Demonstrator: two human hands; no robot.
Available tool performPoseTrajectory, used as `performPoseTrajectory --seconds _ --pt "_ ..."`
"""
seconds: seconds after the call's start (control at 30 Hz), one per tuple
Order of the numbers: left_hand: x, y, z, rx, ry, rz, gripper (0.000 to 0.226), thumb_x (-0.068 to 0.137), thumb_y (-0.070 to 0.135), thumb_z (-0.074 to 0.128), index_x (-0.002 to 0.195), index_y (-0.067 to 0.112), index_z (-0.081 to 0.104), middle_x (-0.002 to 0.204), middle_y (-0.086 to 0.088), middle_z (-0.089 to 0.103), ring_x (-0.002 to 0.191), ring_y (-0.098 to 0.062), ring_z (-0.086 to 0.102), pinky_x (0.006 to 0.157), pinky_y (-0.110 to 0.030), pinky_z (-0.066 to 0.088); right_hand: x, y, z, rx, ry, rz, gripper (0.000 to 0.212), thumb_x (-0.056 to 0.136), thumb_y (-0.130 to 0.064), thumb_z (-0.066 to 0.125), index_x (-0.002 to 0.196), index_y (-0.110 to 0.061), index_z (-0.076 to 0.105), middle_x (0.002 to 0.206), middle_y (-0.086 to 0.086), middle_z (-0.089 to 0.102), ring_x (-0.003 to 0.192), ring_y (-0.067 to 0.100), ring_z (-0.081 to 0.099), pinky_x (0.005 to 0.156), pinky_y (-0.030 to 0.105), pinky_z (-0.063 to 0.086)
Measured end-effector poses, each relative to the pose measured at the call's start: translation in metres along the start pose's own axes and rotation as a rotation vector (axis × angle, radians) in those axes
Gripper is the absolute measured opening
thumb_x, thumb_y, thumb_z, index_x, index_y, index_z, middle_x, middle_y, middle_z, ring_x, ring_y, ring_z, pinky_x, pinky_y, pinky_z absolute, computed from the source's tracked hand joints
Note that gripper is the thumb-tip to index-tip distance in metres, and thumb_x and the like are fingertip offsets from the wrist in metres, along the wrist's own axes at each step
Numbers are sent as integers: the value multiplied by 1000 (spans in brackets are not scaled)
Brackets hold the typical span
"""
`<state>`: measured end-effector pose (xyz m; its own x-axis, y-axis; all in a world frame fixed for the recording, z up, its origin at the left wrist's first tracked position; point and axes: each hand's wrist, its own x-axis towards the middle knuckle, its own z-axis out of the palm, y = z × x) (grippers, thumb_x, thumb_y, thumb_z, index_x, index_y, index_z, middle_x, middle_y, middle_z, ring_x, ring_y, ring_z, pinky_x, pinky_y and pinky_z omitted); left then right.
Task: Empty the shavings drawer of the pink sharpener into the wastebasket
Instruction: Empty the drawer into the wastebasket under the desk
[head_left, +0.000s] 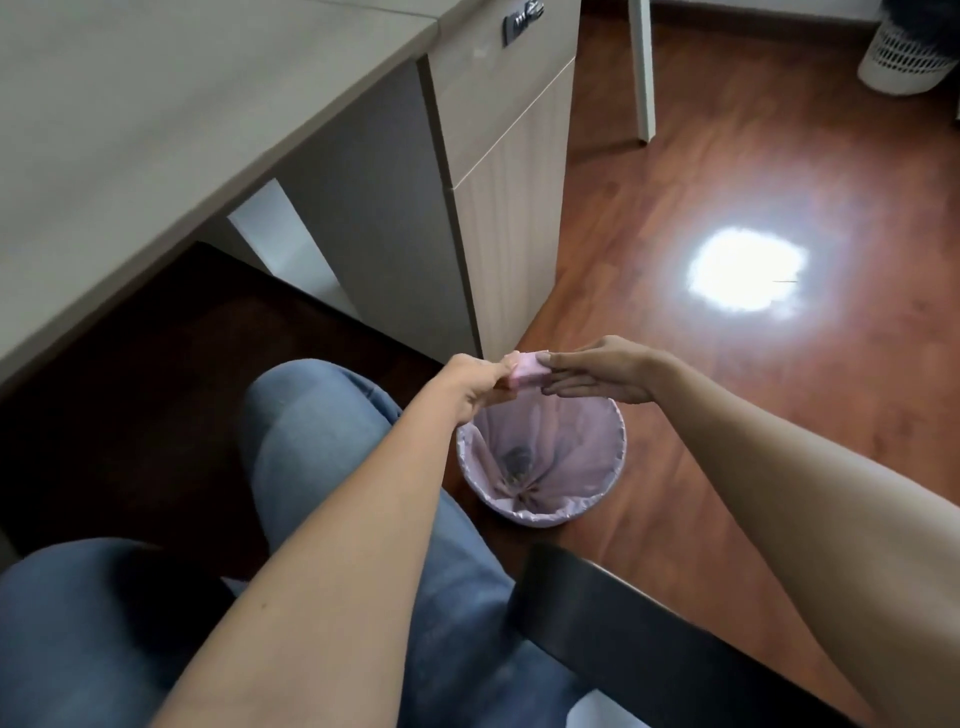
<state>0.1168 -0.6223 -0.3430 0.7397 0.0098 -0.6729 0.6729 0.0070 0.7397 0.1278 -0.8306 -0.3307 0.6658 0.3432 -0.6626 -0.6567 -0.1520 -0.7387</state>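
A small pink sharpener piece (527, 373) is held in the air just above the far rim of the wastebasket (618, 452), which is lined with a pale lilac bag and stands on the wooden floor. My left hand (472, 387) grips the pink piece from the left. My right hand (602, 373) reaches in from the right with fingers stretched flat, thumb and fingertips pinching the piece's right end. Whether this piece is the drawer or the sharpener body I cannot tell. Some dark bits lie at the bottom of the bag.
A light desk (156, 130) with a drawer cabinet (504, 171) stands at the left and behind the basket. My knees in blue jeans (311, 431) are under my left arm. A black chair armrest (649, 634) is lower right. A white mesh bin (906, 57) stands far right.
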Motion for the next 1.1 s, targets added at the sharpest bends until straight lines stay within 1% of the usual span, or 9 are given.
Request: performPoseTrajectory --seconds 0.1,0.17,0.27,0.47,0.7,0.87,0.93,1.03,1.1 --pt "5 -3 0 21 62 -47 52 88 24 78 120 -15 64 113 -25 68 89 -30 70 54 -29 63 6 5 5 44 -31 120 68 78 -34 85 129 5 62 117 21 75 107 27 76 98 34 58" --pt "10 -5 -1 44 88 -76 55 85 28 80 119 -12 65 113 -22 68 85 -28 71 54 -30 64 8 3 8 60 -40 173 69 78 -36 85 129 4 62 116 20 76 101 25 78 90 32 61" --pt "17 -6 -2 47 106 -123 59 82 34 82 120 -8 65 110 -19 68 77 -27 73 54 -31 63 10 -3 13 71 -29 223 66 82 -38 82 131 3 62 106 20 77 81 20 80 79 28 64" --pt "28 -5 -3 25 145 -162 77 75 42 85 134 1 57 117 -22 65 89 -33 73 53 -32 62 13 -11 18 62 18 280 70 83 -40 80 132 5 58 98 20 77 68 18 79 67 27 65" --pt "17 3 -5 55 96 -141 59 84 36 80 125 -3 64 112 -21 68 91 -31 72 53 -31 61 13 -15 18 53 24 252 59 82 -41 81 123 -2 64 99 16 77 80 19 79 75 28 64" --pt "6 10 -10 89 14 -99 47 87 25 78 115 -11 68 112 -25 72 97 -33 74 75 -36 65 7 -16 14 72 -11 181 37 87 -34 78 105 -3 69 109 13 74 82 19 80 79 26 63" --pt "1 11 -12 91 -7 -81 42 87 18 78 114 -13 69 109 -25 73 97 -33 75 83 -38 64 5 -16 12 58 -22 160 43 87 -27 79 118 1 69 114 15 76 97 21 79 86 28 61" --pt "-7 17 -14 104 -46 -2 33 83 0 79 111 -14 68 104 -24 71 95 -29 73 92 -41 61 2 -20 11 35 -23 83 48 88 -3 75 132 7 60 127 21 71 118 25 69 90 29 59" --pt "-13 21 -17 100 -71 64 41 78 -8 80 115 -12 64 115 -26 67 108 -32 71 94 -43 60 -1 -23 10 19 -14 6 53 86 10 72 136 7 56 131 21 68 124 26 65 91 28 58"
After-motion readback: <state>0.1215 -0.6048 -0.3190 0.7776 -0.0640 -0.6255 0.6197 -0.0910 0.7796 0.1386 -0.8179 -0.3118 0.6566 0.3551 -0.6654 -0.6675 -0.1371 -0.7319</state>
